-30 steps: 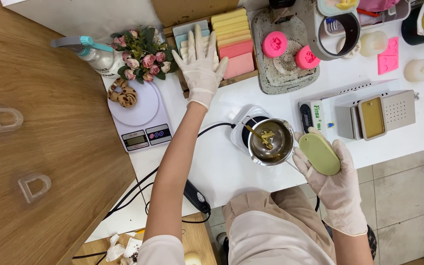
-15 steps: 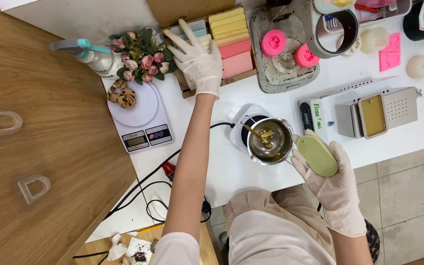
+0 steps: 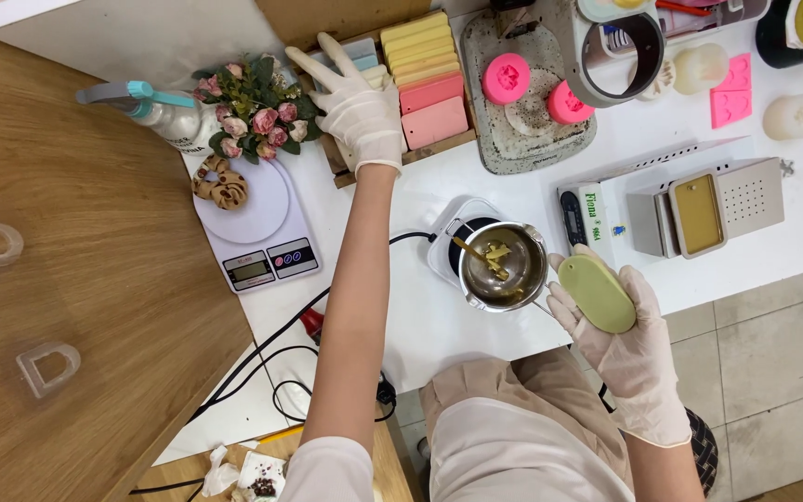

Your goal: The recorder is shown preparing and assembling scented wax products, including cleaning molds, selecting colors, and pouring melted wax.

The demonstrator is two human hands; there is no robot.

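My left hand [image 3: 353, 110], in a white glove, reaches over the left end of a wooden tray of coloured soap bars [image 3: 425, 74], fingers spread on the pale blue and cream bars. My right hand [image 3: 626, 342], also gloved, holds a green oval soap bar [image 3: 597, 293] flat in its palm just off the table's near edge. Left of that bar a small steel pot [image 3: 502, 265] with melted brownish stuff and a spoon sits on a small hot plate [image 3: 453, 232].
A white kitchen scale [image 3: 253, 218] carries a brown patterned piece. Behind it are a spray bottle [image 3: 155, 107] and a small rose bouquet [image 3: 253, 102]. Pink moulds [image 3: 506, 78] rest on a speckled tray; a grey box-shaped device [image 3: 704, 209] stands at right. Cables trail off the front edge.
My left hand has slid left along the tray, from the middle bars to the pale ones at its left end. The right hand keeps the green bar still.
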